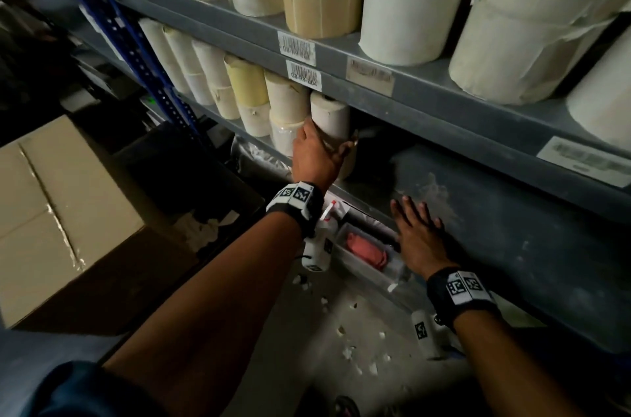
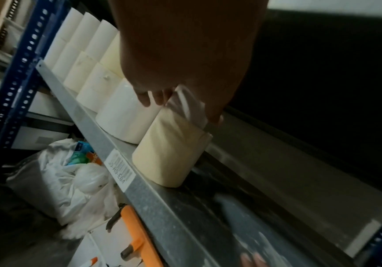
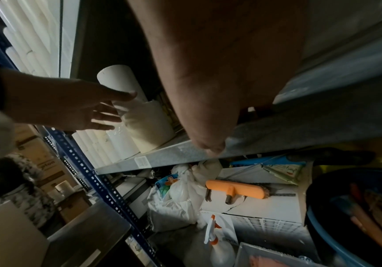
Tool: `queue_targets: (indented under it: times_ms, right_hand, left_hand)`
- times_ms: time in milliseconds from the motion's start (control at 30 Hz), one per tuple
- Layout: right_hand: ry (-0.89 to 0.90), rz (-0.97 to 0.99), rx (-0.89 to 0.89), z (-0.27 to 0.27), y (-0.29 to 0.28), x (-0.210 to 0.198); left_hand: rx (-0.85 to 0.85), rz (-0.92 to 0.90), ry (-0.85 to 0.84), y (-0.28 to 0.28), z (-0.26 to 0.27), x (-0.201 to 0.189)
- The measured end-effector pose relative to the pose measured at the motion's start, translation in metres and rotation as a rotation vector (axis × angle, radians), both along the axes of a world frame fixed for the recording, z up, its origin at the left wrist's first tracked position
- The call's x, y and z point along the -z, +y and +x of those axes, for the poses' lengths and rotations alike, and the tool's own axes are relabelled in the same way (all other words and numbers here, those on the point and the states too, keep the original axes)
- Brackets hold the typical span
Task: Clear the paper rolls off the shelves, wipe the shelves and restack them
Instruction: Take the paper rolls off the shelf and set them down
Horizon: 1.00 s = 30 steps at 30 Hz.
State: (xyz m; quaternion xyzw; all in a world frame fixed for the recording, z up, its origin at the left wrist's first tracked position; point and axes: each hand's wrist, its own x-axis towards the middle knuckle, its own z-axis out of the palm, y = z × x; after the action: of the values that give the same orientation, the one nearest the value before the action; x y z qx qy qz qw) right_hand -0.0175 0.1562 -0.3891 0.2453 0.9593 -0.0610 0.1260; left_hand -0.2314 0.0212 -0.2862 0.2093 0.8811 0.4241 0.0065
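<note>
On the grey lower shelf (image 1: pixel 512 229), a white paper roll (image 1: pixel 331 116) stands on a cream roll (image 2: pixel 169 148) at the right end of a row of stacked rolls (image 1: pixel 246 92). My left hand (image 1: pixel 327 143) holds this stack where the two rolls meet, with the fingers on its left side and the thumb on its right. In the right wrist view the left hand (image 3: pixel 82 108) shows against the cream roll (image 3: pixel 148 126). My right hand (image 1: pixel 416 235) lies flat on the bare, dusty shelf with its fingers spread, holding nothing. More rolls (image 1: pixel 409 17) fill the shelf above.
Under the shelf sit a spray bottle (image 1: pixel 317 246), a clear tub with a pink cloth (image 1: pixel 365 249), a white plastic bag (image 2: pixel 55 180), an orange brush (image 3: pixel 235 191) and a blue basin (image 3: pixel 357 216). A cardboard box (image 1: pixel 61 222) stands left of the blue upright (image 1: pixel 112 30). Paper scraps (image 1: pixel 348 348) litter the floor.
</note>
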Motion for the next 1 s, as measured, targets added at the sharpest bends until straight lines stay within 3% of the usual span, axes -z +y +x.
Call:
queue_targets:
  times_ms: [133, 300, 567, 633, 733, 867, 1000]
  right_hand:
    - [-0.020, -0.005, 0.001, -0.002, 0.000, -0.002]
    - [-0.027, 0.002, 0.010, -0.003, 0.000, -0.002]
    - [-0.035, -0.044, 0.034, -0.006, -0.008, -0.025]
    - [0.036, -0.100, 0.063, -0.015, -0.013, -0.041]
    - [0.292, -0.284, 0.159, -0.042, -0.029, -0.072]
    - [0.563, -0.292, 0.112, -0.095, -0.049, -0.109]
    - [0.478, -0.244, -0.047, -0.157, -0.052, -0.120]
  left_hand:
    - [-0.021, 0.115, 0.056, 0.010, -0.008, -0.005]
    - [0.012, 0.084, 0.113, 0.001, -0.002, -0.018]
    - [0.168, 0.000, 0.122, -0.069, 0.075, -0.021]
    - [0.213, -0.061, 0.118, -0.093, 0.095, -0.021]
    - [0.266, -0.161, 0.131, -0.126, 0.117, -0.017]
    - [0.260, -0.233, 0.157, -0.158, 0.127, -0.013]
    - [0.237, -0.316, 0.196, -0.179, 0.127, -0.011]
